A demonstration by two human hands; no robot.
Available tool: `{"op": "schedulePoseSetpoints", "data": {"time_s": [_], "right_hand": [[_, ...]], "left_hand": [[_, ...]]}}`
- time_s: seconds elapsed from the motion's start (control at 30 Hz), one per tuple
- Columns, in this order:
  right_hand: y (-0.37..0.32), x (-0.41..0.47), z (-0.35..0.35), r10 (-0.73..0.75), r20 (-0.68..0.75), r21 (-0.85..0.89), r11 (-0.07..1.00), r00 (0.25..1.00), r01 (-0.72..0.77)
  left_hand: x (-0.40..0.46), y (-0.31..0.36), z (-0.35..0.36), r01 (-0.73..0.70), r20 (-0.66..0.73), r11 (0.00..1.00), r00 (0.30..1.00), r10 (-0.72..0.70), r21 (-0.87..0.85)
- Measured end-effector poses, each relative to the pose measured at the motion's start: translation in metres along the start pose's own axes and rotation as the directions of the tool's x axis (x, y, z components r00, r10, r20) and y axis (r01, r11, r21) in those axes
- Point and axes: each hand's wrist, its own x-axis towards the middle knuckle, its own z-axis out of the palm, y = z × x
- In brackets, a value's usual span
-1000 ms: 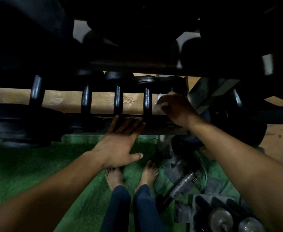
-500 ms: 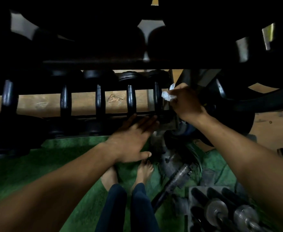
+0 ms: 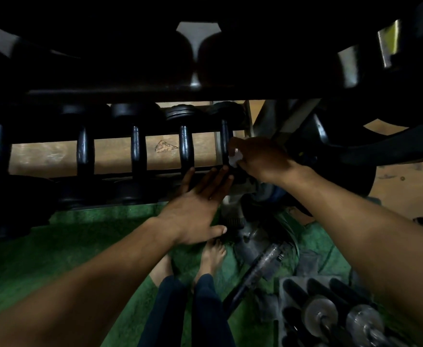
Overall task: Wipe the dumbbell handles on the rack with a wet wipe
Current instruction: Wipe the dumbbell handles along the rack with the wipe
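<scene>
Dumbbell rack (image 3: 130, 92) spans the upper view; five handles show on its lower tier. Right hand (image 3: 258, 159) pinches the wet wipe (image 3: 235, 158) against the rightmost handle (image 3: 224, 141). The other four handles appear unattended; none can be judged clean. Left hand (image 3: 195, 209), fingers straight, rests on the rack's front rail. Loose bars (image 3: 263, 269) clutter the green floor (image 3: 42, 246) beside the feet.

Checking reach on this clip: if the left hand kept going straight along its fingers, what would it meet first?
The left hand lies flat, fingers pointing up toward the rack's front rail. Its fingertips look already at that rail; just beyond stands the rightmost dumbbell handle, beside the wet wipe the right hand pinches. Depth is unclear.
</scene>
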Motion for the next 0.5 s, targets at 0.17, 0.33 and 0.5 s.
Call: {"op": "schedulePoseSetpoints", "data": {"time_s": [0.17,0.33,0.5], "right_hand": [[0.004,0.014,0.001,0.005,-0.08,-0.008,1.0,0.997,-0.006],[0.002,0.027,0.006,0.075,-0.305,-0.033,0.995,0.949,-0.089],[-0.007,0.032,0.007,0.005,-0.453,-0.185,0.978,0.891,-0.099]], "left_hand": [[0.001,-0.001,-0.003,-0.009,0.036,1.0,0.999,0.009,-0.013],[0.003,-0.003,-0.002,-0.011,0.057,1.0,0.998,0.013,-0.028],[0.004,-0.004,0.0,-0.016,0.041,0.999,0.999,0.017,-0.035]]}}
